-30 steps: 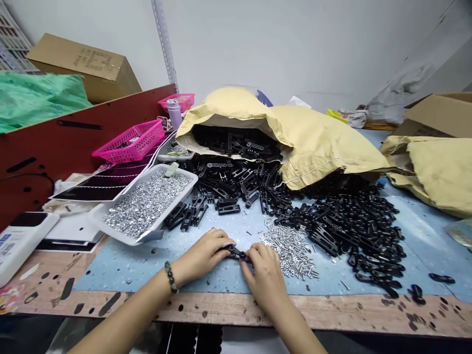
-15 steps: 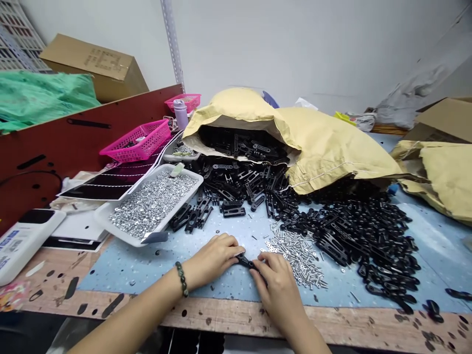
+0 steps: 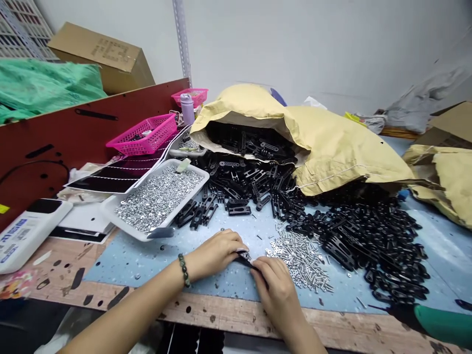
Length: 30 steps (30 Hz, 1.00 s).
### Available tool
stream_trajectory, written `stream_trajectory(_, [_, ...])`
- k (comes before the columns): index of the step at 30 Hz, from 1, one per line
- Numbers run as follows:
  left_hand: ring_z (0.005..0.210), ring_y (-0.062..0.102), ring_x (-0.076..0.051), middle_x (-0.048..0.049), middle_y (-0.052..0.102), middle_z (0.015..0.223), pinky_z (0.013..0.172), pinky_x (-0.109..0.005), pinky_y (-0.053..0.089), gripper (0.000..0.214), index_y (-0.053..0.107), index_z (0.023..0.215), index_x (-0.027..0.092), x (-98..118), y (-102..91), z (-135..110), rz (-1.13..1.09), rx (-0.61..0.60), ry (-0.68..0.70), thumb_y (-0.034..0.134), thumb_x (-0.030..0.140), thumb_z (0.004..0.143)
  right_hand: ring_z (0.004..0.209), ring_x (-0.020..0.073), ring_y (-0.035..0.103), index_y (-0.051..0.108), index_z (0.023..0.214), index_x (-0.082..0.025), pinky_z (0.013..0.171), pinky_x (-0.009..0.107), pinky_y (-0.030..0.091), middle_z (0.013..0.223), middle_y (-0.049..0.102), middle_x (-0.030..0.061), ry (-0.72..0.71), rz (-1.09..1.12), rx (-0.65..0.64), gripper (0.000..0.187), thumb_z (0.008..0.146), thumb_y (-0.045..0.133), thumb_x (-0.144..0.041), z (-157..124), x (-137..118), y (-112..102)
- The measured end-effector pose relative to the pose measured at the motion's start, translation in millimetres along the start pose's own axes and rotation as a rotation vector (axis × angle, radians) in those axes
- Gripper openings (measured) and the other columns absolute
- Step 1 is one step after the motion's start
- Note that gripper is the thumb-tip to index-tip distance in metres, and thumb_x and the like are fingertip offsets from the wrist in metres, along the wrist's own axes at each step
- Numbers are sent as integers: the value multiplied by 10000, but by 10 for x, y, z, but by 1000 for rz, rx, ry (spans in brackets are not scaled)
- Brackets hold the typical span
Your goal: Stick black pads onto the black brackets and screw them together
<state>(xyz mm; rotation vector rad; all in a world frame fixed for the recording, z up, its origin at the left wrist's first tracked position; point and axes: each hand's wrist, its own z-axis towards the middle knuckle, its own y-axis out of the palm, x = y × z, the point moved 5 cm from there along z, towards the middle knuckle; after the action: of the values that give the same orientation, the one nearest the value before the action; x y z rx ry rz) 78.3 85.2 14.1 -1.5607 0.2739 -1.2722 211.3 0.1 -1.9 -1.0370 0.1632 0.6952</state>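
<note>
Black part (image 3: 245, 256) over blue mat (image 3: 127, 260), fingers of left hand (image 3: 220, 251) and right hand (image 3: 277, 281) pinched on opposite ends (sensible hold); presumably light, stiff, slightly slick.

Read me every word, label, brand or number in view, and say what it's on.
Nothing is legible.
Cardboard box: dark printing, too blurred to read.
White case at the left edge: blue lettering, too blurred to read.
</note>
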Motion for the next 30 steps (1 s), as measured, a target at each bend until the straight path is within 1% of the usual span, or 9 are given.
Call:
stream_trajectory(4, [958,561,-203,-55,634,984,874,-324,438,222,664,1045,204,7,-6,9,39,-41,13,562,100,878,803,191,574,569,975,-199,812,380,446,869,630,46,2,-6,-12,124,906,494,-129,-1,-3,10])
stream_trajectory(7, [982,555,-200,-58,618,1020,893,-319,431,244,638,1100,209,-2,22,-27,-22,-65,5,585,131,876,826,182,593,570,990,-213,926,426,417,894,643,37,12,3,-32,152,911,477,-122,9,10,21])
stream_trajectory(9, [983,553,-191,-51,612,1020,898,-309,430,231,634,1097,211,-14,40,-49,-80,-48,-14,581,144,883,830,180,601,568,980,-220,965,447,399,897,647,32,28,19,-42,157,910,469,-121,22,24,20])
stream_trajectory(12, [967,552,-185,-42,612,998,885,-307,433,189,647,1049,213,-27,71,-69,-120,-6,-48,551,146,901,822,189,605,561,963,-225,950,456,409,877,645,33,71,40,-56,145,904,465,-135,36,46,30])
stream_trajectory(15, [952,549,-183,-41,611,987,877,-312,430,174,654,1024,209,-20,115,-88,-127,8,-75,542,146,907,825,208,602,557,1006,-228,925,466,412,867,637,41,109,14,-25,152,905,466,-160,25,52,61])
stream_trajectory(20, [926,537,-182,-44,602,951,858,-315,427,149,660,1000,196,-10,148,-119,-112,53,-96,539,171,916,779,196,581,574,1014,-226,971,510,344,829,606,23,134,-32,-35,144,911,484,-181,-13,26,138])
stream_trajectory(24, [915,536,-185,-42,602,950,843,-320,431,143,657,994,198,-6,145,-129,-92,36,-108,537,179,917,793,214,558,596,972,-225,841,461,431,822,604,32,151,-16,-135,120,898,511,-187,-3,52,71])
stream_trajectory(27, [919,537,-197,-40,603,931,831,-328,439,138,655,980,207,29,152,-171,-64,29,-137,535,183,917,891,229,570,610,982,-231,777,390,484,935,618,59,164,52,-191,115,892,540,-247,150,161,7])
stream_trajectory(30, [935,541,-208,-43,605,951,837,-350,451,170,646,1015,222,123,205,-280,-56,21,-169,532,155,909,1060,235,553,555,1150,-198,896,395,472,1116,605,107,176,67,-78,249,925,476,-269,546,348,31])
